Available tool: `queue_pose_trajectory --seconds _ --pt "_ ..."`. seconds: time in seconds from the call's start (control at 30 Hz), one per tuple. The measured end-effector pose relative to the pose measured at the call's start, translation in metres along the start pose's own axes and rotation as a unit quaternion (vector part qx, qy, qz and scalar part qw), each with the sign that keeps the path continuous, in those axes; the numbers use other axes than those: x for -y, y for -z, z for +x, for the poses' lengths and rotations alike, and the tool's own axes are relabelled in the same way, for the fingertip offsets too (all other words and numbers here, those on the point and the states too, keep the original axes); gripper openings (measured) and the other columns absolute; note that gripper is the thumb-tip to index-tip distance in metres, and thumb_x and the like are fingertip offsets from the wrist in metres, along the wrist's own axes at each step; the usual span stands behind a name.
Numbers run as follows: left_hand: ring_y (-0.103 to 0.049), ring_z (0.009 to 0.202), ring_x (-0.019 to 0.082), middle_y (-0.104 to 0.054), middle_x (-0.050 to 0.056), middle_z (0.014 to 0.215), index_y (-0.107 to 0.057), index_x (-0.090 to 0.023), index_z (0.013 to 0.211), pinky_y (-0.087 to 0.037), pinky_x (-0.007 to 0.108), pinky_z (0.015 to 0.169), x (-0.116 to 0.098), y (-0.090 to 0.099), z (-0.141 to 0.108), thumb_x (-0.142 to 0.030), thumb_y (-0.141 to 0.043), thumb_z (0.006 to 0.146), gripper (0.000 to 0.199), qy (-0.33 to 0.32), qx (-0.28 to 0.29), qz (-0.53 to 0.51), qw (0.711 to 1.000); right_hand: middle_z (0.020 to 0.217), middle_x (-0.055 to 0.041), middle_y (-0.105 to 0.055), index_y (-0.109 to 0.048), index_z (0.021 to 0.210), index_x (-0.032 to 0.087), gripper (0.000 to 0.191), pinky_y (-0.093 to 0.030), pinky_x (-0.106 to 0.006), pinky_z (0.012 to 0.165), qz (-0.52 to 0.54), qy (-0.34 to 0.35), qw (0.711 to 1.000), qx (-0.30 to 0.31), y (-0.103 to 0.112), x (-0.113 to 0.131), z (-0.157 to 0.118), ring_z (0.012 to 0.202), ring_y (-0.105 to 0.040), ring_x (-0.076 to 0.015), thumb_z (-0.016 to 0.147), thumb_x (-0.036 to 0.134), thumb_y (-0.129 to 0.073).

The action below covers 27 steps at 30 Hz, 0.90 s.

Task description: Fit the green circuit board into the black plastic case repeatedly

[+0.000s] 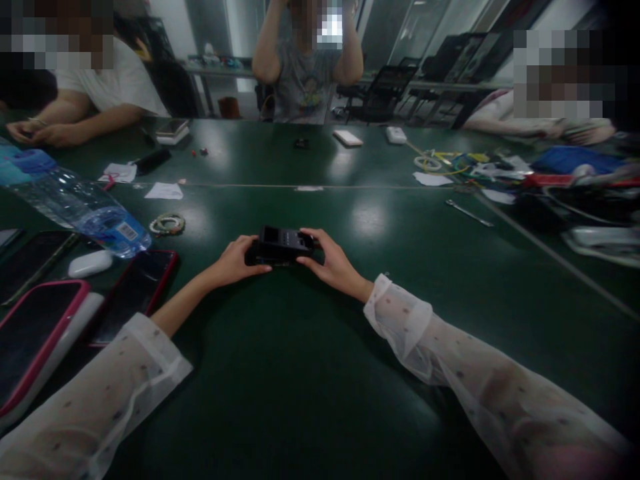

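A small black boxy device [286, 244] with a dark window and a row of tiny light marks on its upper face is at the middle of the green table [300, 373]. My left hand [239, 259] grips its left end, thumb along the near side. Around its right end my right hand [333, 263] is closed, with the thumb in front and the fingers behind. Both hands rest at or just above the tabletop; the exact gap is not visible. The device's underside and far side are hidden.
To the left lie a water bottle [95, 207], a beaded bracelet [167, 225], a white case [91, 265] and phones, one red-edged [137, 287]. A wrench [469, 213] and a pile of cables [450, 160] are at the right. Several people sit around the table.
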<state>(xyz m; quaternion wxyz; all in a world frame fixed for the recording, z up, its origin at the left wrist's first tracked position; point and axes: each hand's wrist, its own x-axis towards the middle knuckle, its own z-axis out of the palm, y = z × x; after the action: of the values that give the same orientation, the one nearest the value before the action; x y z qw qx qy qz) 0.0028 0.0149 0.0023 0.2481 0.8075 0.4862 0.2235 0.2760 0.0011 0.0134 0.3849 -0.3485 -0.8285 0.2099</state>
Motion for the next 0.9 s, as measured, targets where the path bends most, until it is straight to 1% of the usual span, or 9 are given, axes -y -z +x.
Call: queue_pose_trajectory --seconds 0.13,0.2,0.33,0.4,0.47,0.63,0.8,0.9 --pt "-0.05 0.117 0.031 -0.055 0.011 0.126 -0.051 -0.022 0.128 -0.039 0.049 0.099 -0.002 0.002 0.0 -0.05 -0.07 0.076 0.062 -0.029 0.006 0.012 0.999 0.129 -0.0105 -0.052 -0.039 0.135 0.026 0.053 -0.048 -0.046 0.1 0.004 -0.013 0.999 -0.029 0.0 0.002 -0.001 0.119 -0.054 -0.026 0.087 0.034 -0.06" --pt "-0.049 0.118 0.031 -0.054 0.011 0.127 -0.049 -0.023 0.131 -0.039 0.049 0.099 -0.003 0.003 0.0 -0.049 -0.069 0.078 0.063 -0.036 0.011 0.012 0.999 0.131 -0.0106 -0.05 -0.037 0.135 0.027 0.053 -0.049 -0.047 0.1 -0.004 -0.027 0.997 -0.07 0.0 0.0 -0.001 0.121 -0.052 -0.0264 0.088 0.036 -0.059" --pt "-0.048 0.12 0.031 -0.053 0.009 0.131 -0.044 -0.027 0.137 -0.039 0.047 0.098 -0.006 0.005 0.0 -0.049 -0.067 0.08 0.065 -0.041 0.024 0.013 0.999 0.131 -0.0097 -0.048 -0.036 0.136 0.028 0.055 -0.048 -0.047 0.101 -0.019 -0.037 0.983 -0.179 -0.002 -0.008 -0.001 0.122 -0.05 -0.0268 0.087 0.038 -0.059" --pt "-0.048 0.119 0.031 -0.054 0.009 0.13 -0.044 -0.027 0.137 -0.039 0.047 0.098 -0.008 0.006 0.0 -0.049 -0.068 0.079 0.066 -0.038 0.024 0.015 0.999 0.131 -0.0095 -0.047 -0.035 0.136 0.029 0.056 -0.047 -0.048 0.102 -0.026 -0.043 0.976 -0.21 -0.003 -0.012 -0.001 0.121 -0.05 -0.0265 0.087 0.038 -0.06" --pt "-0.048 0.119 0.031 -0.053 0.009 0.13 -0.044 -0.027 0.137 -0.039 0.048 0.098 -0.009 0.007 -0.001 -0.05 -0.067 0.079 0.066 -0.035 0.026 0.015 0.999 0.131 -0.0098 -0.047 -0.034 0.136 0.028 0.056 -0.045 -0.049 0.104 -0.036 -0.052 0.973 -0.221 -0.002 -0.015 -0.001 0.121 -0.051 -0.0266 0.087 0.038 -0.059" --pt "-0.046 0.121 0.032 -0.052 0.007 0.133 -0.044 -0.029 0.137 -0.039 0.049 0.098 -0.009 0.007 -0.001 -0.051 -0.067 0.079 0.066 -0.033 0.033 0.014 0.999 0.129 -0.0118 -0.048 -0.036 0.135 0.026 0.054 -0.044 -0.051 0.103 -0.057 -0.079 0.971 -0.22 -0.002 -0.024 0.0 0.119 -0.051 -0.0284 0.087 0.033 -0.059" --pt "-0.045 0.122 0.032 -0.052 0.007 0.133 -0.045 -0.029 0.137 -0.038 0.049 0.098 -0.01 0.008 -0.001 -0.051 -0.066 0.08 0.064 -0.029 0.036 0.014 0.999 0.124 -0.0138 -0.051 -0.04 0.13 0.021 0.052 -0.046 -0.052 0.099 -0.049 -0.13 0.966 -0.217 -0.004 -0.044 0.0 0.114 -0.054 -0.029 0.083 0.027 -0.061" --pt "-0.045 0.122 0.032 -0.052 0.007 0.132 -0.045 -0.029 0.137 -0.038 0.049 0.098 -0.009 0.008 -0.001 -0.051 -0.066 0.08 0.065 -0.029 0.035 0.015 0.999 0.121 -0.0137 -0.052 -0.042 0.126 0.019 0.05 -0.044 -0.053 0.101 -0.043 -0.164 0.96 -0.223 -0.005 -0.052 -0.001 0.114 -0.053 -0.0289 0.08 0.024 -0.061"
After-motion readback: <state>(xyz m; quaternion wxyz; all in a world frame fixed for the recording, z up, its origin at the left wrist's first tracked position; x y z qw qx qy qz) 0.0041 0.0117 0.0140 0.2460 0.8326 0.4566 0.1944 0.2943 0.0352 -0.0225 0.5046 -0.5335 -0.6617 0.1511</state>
